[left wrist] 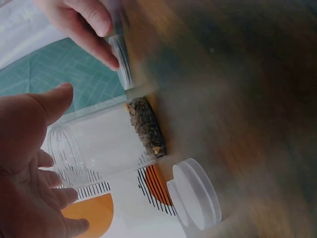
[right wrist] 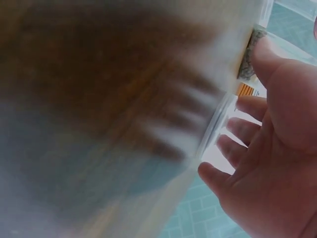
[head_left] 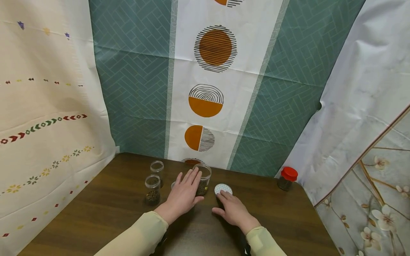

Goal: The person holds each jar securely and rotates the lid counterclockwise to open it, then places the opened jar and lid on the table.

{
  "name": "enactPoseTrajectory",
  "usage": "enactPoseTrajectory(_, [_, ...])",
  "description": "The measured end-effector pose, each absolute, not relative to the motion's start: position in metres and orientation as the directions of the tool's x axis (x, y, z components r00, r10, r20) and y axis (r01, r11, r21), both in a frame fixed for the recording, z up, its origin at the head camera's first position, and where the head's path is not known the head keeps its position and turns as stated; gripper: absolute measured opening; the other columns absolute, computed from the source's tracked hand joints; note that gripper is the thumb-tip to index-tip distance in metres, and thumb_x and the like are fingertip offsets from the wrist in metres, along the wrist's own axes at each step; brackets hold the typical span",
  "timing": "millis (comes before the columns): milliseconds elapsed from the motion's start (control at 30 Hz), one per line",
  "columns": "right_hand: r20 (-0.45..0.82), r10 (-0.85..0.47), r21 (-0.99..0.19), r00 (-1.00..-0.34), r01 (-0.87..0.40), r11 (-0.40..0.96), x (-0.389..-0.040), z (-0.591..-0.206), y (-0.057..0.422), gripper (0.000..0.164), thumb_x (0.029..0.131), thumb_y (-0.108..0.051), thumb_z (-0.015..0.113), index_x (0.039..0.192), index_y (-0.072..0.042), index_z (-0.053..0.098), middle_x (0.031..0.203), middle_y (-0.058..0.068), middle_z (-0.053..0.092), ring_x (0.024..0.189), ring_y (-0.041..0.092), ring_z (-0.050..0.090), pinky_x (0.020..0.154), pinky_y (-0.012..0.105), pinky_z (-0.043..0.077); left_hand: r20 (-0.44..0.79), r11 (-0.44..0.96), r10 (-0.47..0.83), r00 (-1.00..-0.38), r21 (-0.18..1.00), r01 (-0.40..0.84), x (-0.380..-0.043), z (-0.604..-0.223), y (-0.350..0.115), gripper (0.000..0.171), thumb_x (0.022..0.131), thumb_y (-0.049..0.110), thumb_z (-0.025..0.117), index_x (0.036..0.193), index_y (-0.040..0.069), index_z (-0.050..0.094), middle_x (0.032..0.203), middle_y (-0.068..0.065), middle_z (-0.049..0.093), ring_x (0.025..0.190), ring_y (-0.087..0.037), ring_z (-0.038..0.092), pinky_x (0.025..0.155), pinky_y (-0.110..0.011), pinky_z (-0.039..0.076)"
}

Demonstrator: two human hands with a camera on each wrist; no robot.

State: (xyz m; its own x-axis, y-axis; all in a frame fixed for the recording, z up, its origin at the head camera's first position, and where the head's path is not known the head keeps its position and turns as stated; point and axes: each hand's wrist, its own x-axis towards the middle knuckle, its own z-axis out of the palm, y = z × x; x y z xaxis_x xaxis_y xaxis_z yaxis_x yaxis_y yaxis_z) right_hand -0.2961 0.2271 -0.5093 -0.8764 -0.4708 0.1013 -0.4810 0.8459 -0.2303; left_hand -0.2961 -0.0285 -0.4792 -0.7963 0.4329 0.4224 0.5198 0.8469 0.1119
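Left hand (head_left: 183,193), fingers spread and holding nothing, reaches the clear, light, slippery-looking plastic jar of dark seeds (head_left: 203,179); right hand (head_left: 233,209) fingertips touch the round white lid (head_left: 223,188) just right of it.

Taking the open jar (head_left: 203,179) with dark seeds as landmark: the left hand (head_left: 183,195) stands spread just in front of it, blocking approach from the near-left. Just right of it lies a white patterned lid (head_left: 223,188), with the right hand (head_left: 233,209) touching it, so that side is crowded. Left of the jar stand two small clear jars (head_left: 153,189), one behind the other, narrowing passage there. Far right, a red-capped jar (head_left: 287,178) stands well apart, with bare table (head_left: 105,209) between. Directly behind hangs the backdrop cloth (head_left: 208,106).
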Motion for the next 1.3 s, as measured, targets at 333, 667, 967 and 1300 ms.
enactPoseTrajectory(333, [0.242,-0.447,-0.241,-0.861,-0.499,0.832,-0.289,-0.516,0.250,0.076,0.108,-0.052,0.066,0.156,0.005,0.055,0.164,0.031,0.047,0.153,0.055,0.041,0.114,0.077,0.038,0.443,0.866,0.427,-0.788,0.049,0.497,-0.288,-0.483,-0.029,0.095,0.100,0.053,0.080,0.172,0.009,0.037,0.179,-0.013,0.031,0.162,-0.040,0.034,0.125,-0.070,0.027])
enactPoseTrajectory(667, [0.218,-0.357,-0.241,-0.908,-0.405,0.882,-0.277,-0.509,0.291,0.075,0.106,-0.047,0.073,0.160,0.001,0.053,0.168,0.026,0.045,0.157,0.052,0.037,0.119,0.075,0.033,0.487,0.843,0.498,-0.717,-0.080,0.532,-0.281,-0.481,-0.023,0.093,0.100,0.055,0.079,0.170,0.008,0.040,0.176,-0.012,0.038,0.162,-0.037,0.034,0.127,-0.067,0.026])
enactPoseTrajectory(967, [0.175,-0.276,-0.212,-0.945,-0.310,0.927,-0.271,-0.496,0.323,0.076,0.107,-0.046,0.072,0.163,-0.001,0.050,0.171,0.026,0.041,0.160,0.049,0.033,0.122,0.074,0.030,0.469,0.828,0.540,-0.698,-0.148,0.541,-0.281,-0.476,-0.007,0.091,0.101,0.058,0.077,0.169,0.009,0.043,0.174,-0.010,0.042,0.161,-0.034,0.037,0.128,-0.063,0.027])
enactPoseTrajectory(1300, [0.295,-0.256,-0.120,-0.921,-0.301,0.946,-0.268,-0.482,0.361,0.075,0.106,-0.043,0.074,0.161,0.003,0.051,0.165,0.030,0.047,0.155,0.053,0.039,0.117,0.075,0.035,0.455,0.808,0.574,-0.681,-0.181,0.561,-0.282,-0.465,0.019,0.089,0.101,0.061,0.075,0.168,0.011,0.046,0.173,-0.007,0.045,0.161,-0.031,0.039,0.129,-0.060,0.027])
